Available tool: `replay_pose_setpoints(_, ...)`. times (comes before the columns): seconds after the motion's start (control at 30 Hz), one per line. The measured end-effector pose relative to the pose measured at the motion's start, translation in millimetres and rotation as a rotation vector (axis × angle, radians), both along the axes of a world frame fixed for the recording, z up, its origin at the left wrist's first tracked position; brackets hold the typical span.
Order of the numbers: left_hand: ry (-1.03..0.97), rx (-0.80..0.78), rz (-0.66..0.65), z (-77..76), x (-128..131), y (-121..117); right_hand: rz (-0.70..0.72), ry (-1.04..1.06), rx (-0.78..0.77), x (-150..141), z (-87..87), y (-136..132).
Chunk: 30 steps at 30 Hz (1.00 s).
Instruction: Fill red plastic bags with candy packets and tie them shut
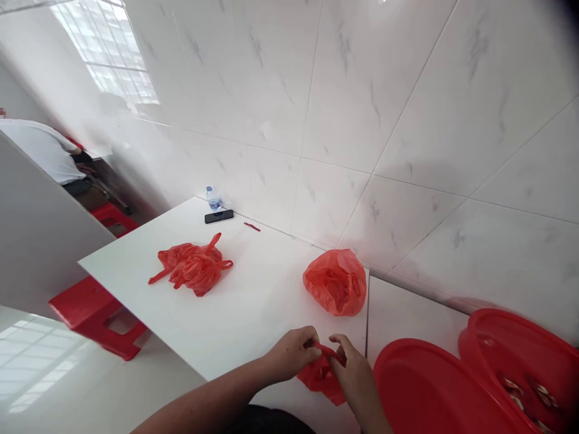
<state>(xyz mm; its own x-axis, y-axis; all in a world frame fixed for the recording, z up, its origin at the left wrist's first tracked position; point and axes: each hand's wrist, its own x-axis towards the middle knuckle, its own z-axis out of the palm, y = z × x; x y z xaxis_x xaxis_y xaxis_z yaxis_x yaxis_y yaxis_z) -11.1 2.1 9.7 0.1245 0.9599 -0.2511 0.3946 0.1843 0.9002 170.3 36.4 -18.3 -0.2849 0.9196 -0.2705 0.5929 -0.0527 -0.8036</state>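
Between my two hands is a red plastic bag (322, 375), held over the near edge of the white table. My left hand (296, 352) pinches one side of its twisted top, fingers closed. On the other side, my right hand (355, 367) grips the same twisted strip between thumb and fingers. The bag's lower part hangs below my fingers, and its contents cannot be made out. Just beyond my hands sits another red plastic bag (335, 283), its mouth spread open. Farther left lies a crumpled heap of red plastic bags (194, 265) with loose handles.
Against the tiled wall stand a water bottle (212, 199), a black phone (219, 216) and a small red strip (252, 226). Two red basins (420, 386) are at right, the far one holding small pieces. A red stool (85, 301) stands left; a person in white (40, 147) sits beyond.
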Motion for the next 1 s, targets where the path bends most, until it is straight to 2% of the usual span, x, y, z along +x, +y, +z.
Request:
replay_pose_setpoints(0.07,0.04,-0.003,-0.022,-2.5,1,-3,0.0,-0.047,-0.049,2,-3.6,2)
replay_pose_setpoints(0.1,0.058,-0.002,-0.031,-3.7,1,-4,-0.013,0.007,-0.082,2,-4.2,1)
replay_pose_setpoints(0.27,0.137,0.03,-0.038,-7.8,-3,-3,-0.045,0.575,-0.311,0,0.8,-6)
replay_pose_setpoints(0.33,0.156,0.059,-0.044,-9.3,-7,-2,-0.057,0.707,-0.415,1,1.1,-5)
replay_pose_setpoints(0.37,0.17,0.085,-0.052,-10.4,-10,-1,-0.085,0.717,-0.418,2,0.1,-4)
replay_pose_setpoints(0.43,0.223,0.151,-0.079,-14.1,-21,-2,-0.186,0.583,-0.281,9,-3.3,3)
replay_pose_setpoints(0.5,0.311,0.19,-0.088,-20.5,-36,-5,-0.307,0.298,-0.061,20,-7.3,10)
replay_pose_setpoints(0.57,0.4,0.157,-0.059,-29.7,-54,-11,-0.408,0.016,0.093,32,-10.8,16)
replay_pose_setpoints(0.63,0.461,0.082,-0.016,-39.8,-69,-17,-0.43,-0.146,0.134,41,-14.0,17)
replay_pose_setpoints(0.77,0.538,-0.011,0.033,-52.3,-83,-24,-0.363,-0.168,0.067,45,-19.3,9)
replay_pose_setpoints(0.87,0.522,0.033,0.06,-52.2,-75,-20,-0.383,-0.109,0.041,51,-20.1,4)
replay_pose_setpoints(0.93,0.474,0.092,0.004,-52.9,-61,-16,-0.404,-0.097,0.052,59,-19.3,3)
replay_pose_setpoints(1.0,0.458,0.13,-0.118,-58.7,-43,-12,-0.41,-0.101,0.047,66,-18.8,4)
